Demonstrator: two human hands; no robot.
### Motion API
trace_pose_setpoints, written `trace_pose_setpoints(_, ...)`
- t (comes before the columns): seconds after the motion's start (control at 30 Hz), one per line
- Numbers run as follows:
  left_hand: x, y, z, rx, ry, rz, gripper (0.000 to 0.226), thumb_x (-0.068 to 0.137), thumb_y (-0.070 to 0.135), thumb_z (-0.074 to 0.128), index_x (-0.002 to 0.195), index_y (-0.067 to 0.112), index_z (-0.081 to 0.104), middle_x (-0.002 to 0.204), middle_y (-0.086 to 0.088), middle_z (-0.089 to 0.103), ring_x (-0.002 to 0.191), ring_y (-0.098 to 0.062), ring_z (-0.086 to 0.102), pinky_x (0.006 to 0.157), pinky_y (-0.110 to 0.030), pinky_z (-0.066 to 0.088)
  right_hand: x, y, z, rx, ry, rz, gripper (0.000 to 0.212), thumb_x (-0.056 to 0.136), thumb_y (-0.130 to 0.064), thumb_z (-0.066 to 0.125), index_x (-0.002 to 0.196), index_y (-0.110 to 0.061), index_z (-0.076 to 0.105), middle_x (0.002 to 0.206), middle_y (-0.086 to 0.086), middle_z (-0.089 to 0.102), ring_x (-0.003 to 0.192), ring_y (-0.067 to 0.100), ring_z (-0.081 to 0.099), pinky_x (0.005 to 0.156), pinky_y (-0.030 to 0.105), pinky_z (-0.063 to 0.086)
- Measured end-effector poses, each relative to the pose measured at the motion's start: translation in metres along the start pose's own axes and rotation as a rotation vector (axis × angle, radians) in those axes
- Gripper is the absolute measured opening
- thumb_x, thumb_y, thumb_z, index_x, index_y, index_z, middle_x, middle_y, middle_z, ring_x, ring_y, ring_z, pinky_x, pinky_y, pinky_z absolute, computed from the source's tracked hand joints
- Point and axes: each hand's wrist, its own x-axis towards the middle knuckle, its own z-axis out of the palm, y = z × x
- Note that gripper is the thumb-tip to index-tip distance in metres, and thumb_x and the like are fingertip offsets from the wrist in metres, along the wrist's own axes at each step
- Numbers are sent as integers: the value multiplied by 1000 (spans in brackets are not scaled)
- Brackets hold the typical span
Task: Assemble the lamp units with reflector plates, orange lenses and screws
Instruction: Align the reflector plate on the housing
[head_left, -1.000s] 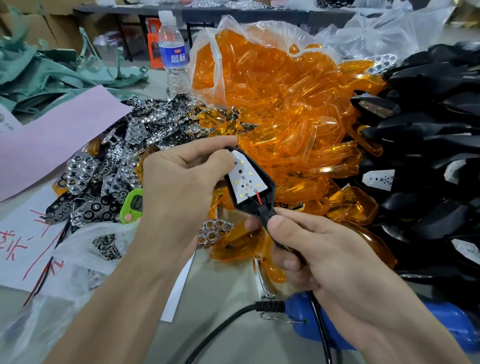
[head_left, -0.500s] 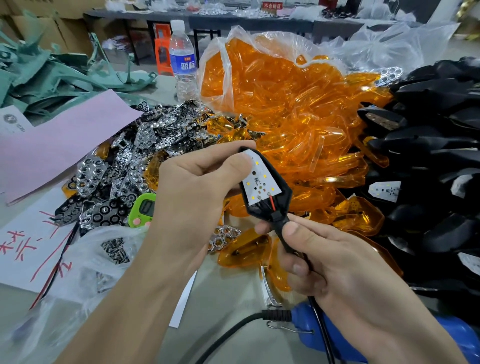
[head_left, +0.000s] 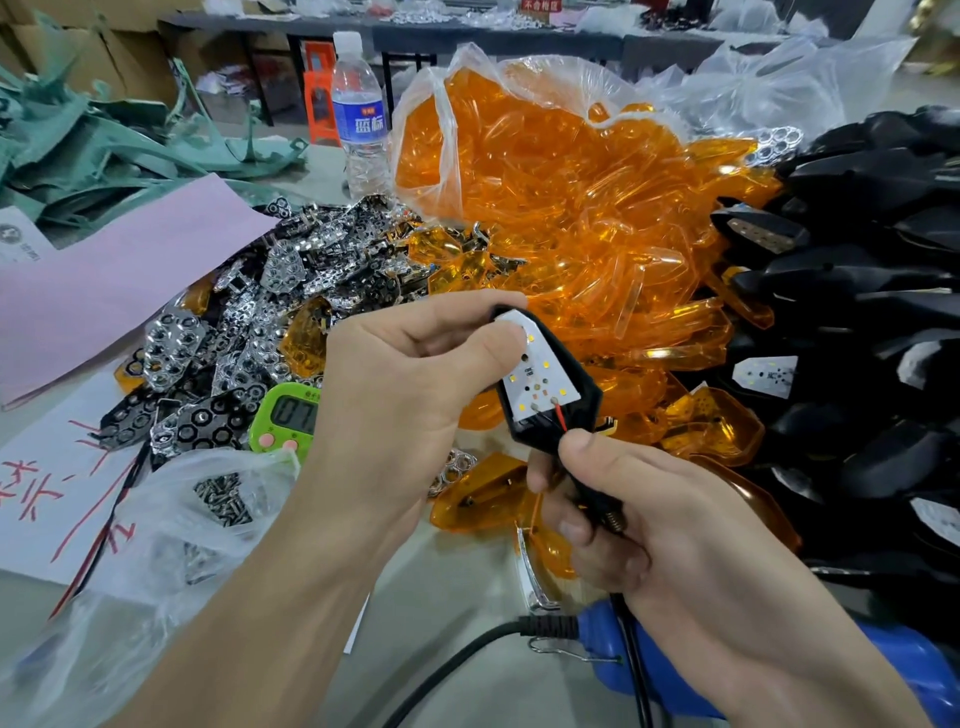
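Black lamp unit (head_left: 550, 387) held between both hands.
Left hand (head_left: 410, 384) pinches its upper tip; right hand (head_left: 670, 525) grips the stem below.

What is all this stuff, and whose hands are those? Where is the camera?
There is no robot here, just a person working. The camera sits on the person's head and looks down, so you see both hands as if they were your own. The left hand pinches the top of a black lamp unit with a white board of tiny lights inside. The right hand grips its stalk at the bottom. On the table lie parts for building more lamps: a big heap of orange lenses spilling from a clear bag, shiny reflector plates on the left, black lamp shells on the right, and a small bag of screws by the left arm. There is also a green timer, a water bottle and a blue tool.
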Motion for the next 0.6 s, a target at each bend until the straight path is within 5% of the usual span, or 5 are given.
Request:
trace_pose_setpoints(0.33, 1, 0, -1, -17, -24, -12, 22, 83, -1, 77, 91, 19, 84, 85, -7, 80, 77, -15, 75, 66, -22, 57, 2, 2, 5, -27, 32, -6, 35, 72, -48, 61, 76, -13, 64, 59, 1, 43, 50, 9, 30, 45, 19, 23)
trace_pose_setpoints(0.47, 1, -2, -1, -20, -45, -46, 20, 88, 4, 75, 92, 21, 85, 84, -5, 80, 76, -14, 74, 63, -24, 58, 4, 5, 6, -50, 81, -18, 30, 93, -37, 58, 73, -14, 61, 59, 2, 40, 50, 10, 28, 48, 24, 20)
trace_pose_setpoints(0.6, 1, -2, -1, -30, -80, -51, 16, 86, 12, 74, 91, 22, 84, 85, -4, 80, 77, -14, 74, 66, -23, 57, 6, 4, 10, -68, 102, -41, 34, 83, -45, 63, 68, -15, 60, 56, 2, 38, 51, 15, 24, 50, 31, 17)
